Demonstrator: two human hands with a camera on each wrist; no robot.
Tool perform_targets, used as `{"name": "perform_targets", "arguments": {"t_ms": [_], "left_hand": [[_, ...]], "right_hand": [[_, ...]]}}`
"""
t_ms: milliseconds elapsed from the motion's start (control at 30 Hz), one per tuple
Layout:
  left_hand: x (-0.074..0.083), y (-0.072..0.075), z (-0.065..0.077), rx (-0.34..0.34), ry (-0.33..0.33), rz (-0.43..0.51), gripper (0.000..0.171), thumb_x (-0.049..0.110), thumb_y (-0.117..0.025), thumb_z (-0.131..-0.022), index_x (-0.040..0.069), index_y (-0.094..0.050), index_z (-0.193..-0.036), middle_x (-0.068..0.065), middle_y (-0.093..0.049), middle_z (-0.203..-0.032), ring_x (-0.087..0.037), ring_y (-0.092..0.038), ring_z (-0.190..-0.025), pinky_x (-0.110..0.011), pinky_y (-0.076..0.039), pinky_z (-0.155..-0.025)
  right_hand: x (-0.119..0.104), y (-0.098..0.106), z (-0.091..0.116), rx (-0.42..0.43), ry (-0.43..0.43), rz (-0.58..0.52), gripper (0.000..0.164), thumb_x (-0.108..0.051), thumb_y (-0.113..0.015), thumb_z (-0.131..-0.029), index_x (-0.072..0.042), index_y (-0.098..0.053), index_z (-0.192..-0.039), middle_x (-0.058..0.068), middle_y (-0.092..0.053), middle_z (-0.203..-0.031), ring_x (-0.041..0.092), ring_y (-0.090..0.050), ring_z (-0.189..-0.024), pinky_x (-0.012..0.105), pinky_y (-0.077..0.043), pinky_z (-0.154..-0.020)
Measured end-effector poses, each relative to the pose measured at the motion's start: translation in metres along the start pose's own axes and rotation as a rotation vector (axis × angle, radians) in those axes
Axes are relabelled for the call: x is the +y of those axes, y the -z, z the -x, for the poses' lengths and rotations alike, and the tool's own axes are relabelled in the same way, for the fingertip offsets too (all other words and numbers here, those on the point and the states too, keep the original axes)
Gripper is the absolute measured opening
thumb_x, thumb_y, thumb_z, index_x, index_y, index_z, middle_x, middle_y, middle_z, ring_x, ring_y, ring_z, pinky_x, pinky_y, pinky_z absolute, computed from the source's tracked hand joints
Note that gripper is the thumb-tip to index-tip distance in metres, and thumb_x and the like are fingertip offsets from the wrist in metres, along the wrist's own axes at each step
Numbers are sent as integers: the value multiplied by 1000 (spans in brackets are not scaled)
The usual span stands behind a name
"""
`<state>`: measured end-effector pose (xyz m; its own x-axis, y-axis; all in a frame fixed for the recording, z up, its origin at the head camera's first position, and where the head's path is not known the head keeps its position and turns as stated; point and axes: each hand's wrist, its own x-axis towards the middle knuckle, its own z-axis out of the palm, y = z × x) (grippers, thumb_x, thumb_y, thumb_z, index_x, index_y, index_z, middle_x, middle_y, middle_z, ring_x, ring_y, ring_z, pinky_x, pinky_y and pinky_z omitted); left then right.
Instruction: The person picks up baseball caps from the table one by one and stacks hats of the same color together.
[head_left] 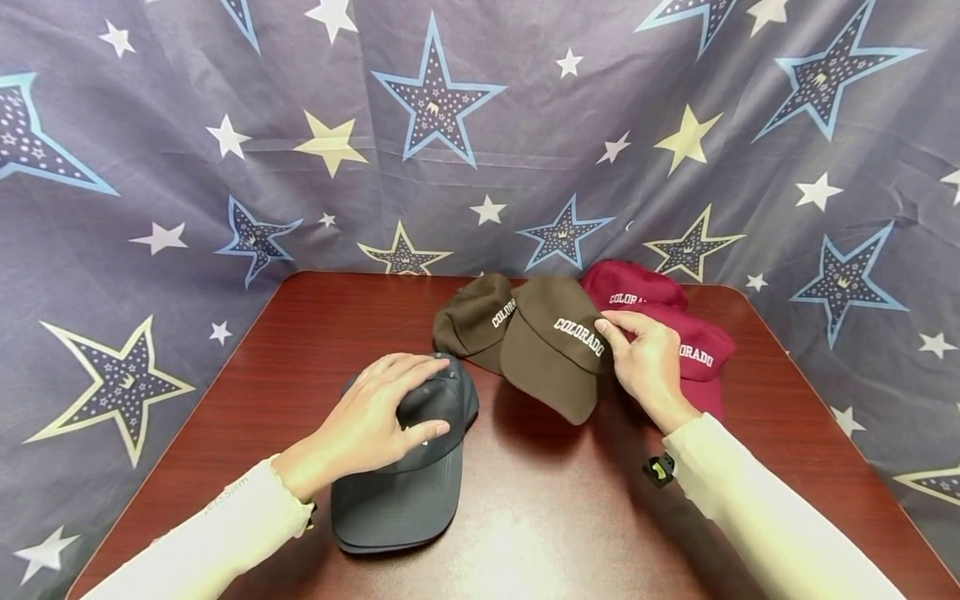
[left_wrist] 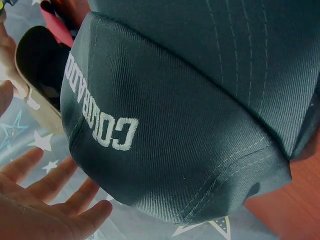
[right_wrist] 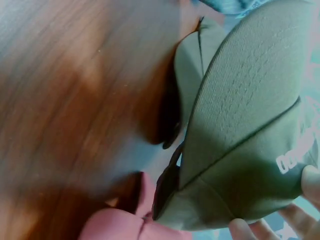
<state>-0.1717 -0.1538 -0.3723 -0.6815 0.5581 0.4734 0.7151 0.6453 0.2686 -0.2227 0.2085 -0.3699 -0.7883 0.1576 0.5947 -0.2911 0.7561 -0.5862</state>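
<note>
A dark slate baseball cap sits on the table with its brim toward me; white COLORADO lettering shows on its front in the left wrist view. Over its crown, my left hand lies with fingers fairly straight and spread. My right hand pinches the crown of a brown COLORADO cap at its right side. That cap is tilted, its brim raised above the table. Behind it to the left, another brown cap is partly covered.
Two maroon caps, one farther back and one nearer, overlap at the table's back right; my right hand partly hides the nearer one. The reddish wooden table meets a star-patterned cloth at its back and sides.
</note>
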Motion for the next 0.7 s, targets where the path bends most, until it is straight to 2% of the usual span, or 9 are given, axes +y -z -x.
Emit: {"name": "perform_targets", "arguments": {"t_ms": [300,533,700], "left_hand": [[-2,0,3,20,-8,-2,72,53,-72,-78,29,-44,-140,6,-51,-131,-18,-42,-121,-49,-33,-102],[-3,2,6,24,-16,-6,73,53,-72,-77,28,-45,-140,4,-51,-131,-19,-42,-122,-48,-32,-103],[-3,3,10,-10,1,-31,76,56,-70,-77,28,-43,-142,2,-50,-133,-21,-40,-124,-50,-32,-103]], "right_hand": [[-7,12,15,24,213,-10,14,-18,-75,-82,-19,-76,-95,-3,-71,-91,10,-61,-81,31,-50,-67],[-7,16,32,-12,320,-17,18,-14,-77,-79,-18,-76,-97,-3,-71,-96,15,-62,-94,35,-49,-81],[-7,19,42,-46,395,-1,21,-13,-77,-78,-16,-75,-99,1,-70,-99,16,-60,-98,36,-49,-83]]}}
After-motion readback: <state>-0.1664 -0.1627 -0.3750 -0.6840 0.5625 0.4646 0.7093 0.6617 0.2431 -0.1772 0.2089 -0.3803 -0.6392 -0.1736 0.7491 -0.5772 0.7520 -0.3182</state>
